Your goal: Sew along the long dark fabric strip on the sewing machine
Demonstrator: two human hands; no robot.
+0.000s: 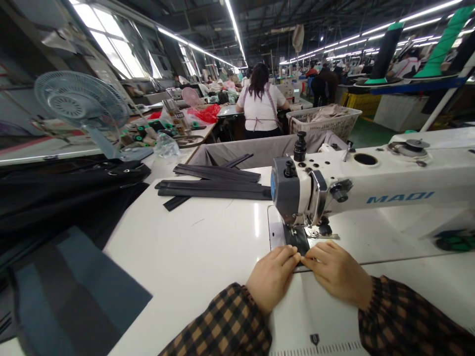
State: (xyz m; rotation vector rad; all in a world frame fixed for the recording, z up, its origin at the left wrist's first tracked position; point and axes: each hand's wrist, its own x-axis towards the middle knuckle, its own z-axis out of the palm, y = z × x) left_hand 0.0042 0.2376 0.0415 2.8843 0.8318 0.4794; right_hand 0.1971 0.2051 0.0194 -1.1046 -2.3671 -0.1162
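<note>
Left hand (272,277) and right hand (336,271), fingertips meeting, both pressed flat — neither clenched nor closed around anything — on a dark fabric piece (297,241) lying on the white table (200,247) under the presser foot of the sewing machine (371,185). Most of the piece is hidden by the hands. Behind the machine head, a stack of dark strips (215,185); at far left, black cloth (55,198) and a desk fan (81,104). Beyond — a seated person (261,101) beside a basket (324,121).
</note>
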